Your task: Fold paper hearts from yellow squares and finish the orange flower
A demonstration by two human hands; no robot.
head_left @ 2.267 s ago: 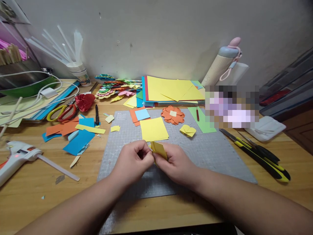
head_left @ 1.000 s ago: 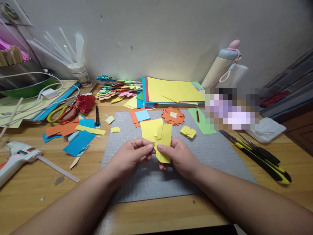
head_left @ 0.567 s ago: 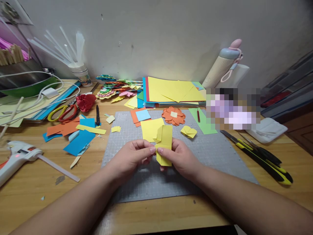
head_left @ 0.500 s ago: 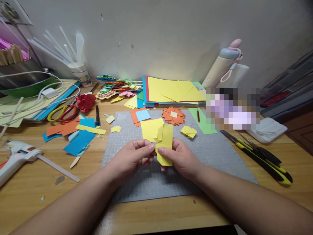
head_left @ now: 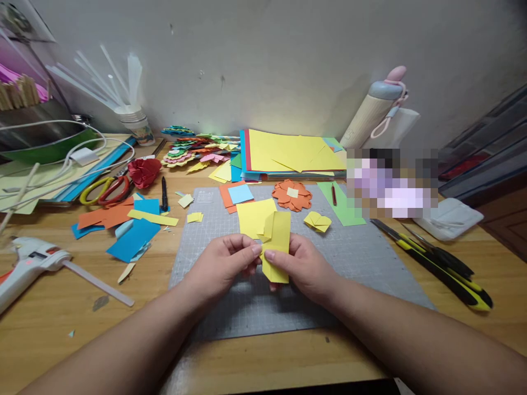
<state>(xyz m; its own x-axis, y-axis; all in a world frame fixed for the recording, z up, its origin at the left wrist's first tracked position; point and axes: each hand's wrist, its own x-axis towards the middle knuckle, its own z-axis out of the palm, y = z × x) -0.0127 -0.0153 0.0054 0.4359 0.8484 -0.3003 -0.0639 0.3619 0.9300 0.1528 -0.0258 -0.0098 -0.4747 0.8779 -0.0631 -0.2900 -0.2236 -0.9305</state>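
Note:
A folded piece of yellow paper (head_left: 280, 233) is held upright over the grey cutting mat (head_left: 222, 312). My right hand (head_left: 307, 266) grips it from the right, thumb flat on its front face and fingers behind. At its left edge my left hand (head_left: 234, 260) pinches a small folded part between thumb and forefinger; the fingertips partly hide that spot. Behind it lies a flat yellow sheet (head_left: 251, 215). To the right rests a folded yellow heart-shaped piece (head_left: 318, 221), and farther back an orange paper flower (head_left: 292, 195) with a pale square at its centre.
A glue gun (head_left: 37, 263), scissors (head_left: 107, 189) and paper scraps (head_left: 138, 238) lie on the left. On the right are a yellow-black utility knife (head_left: 448, 271) and a white case (head_left: 450, 218). Stacked coloured paper (head_left: 294, 151) and a bottle (head_left: 368, 109) stand near the wall.
The folded yellow paper has shifted slightly down and left with my right hand. My left hand keeps its pinch at the paper's left edge. Nothing else on the table has moved.

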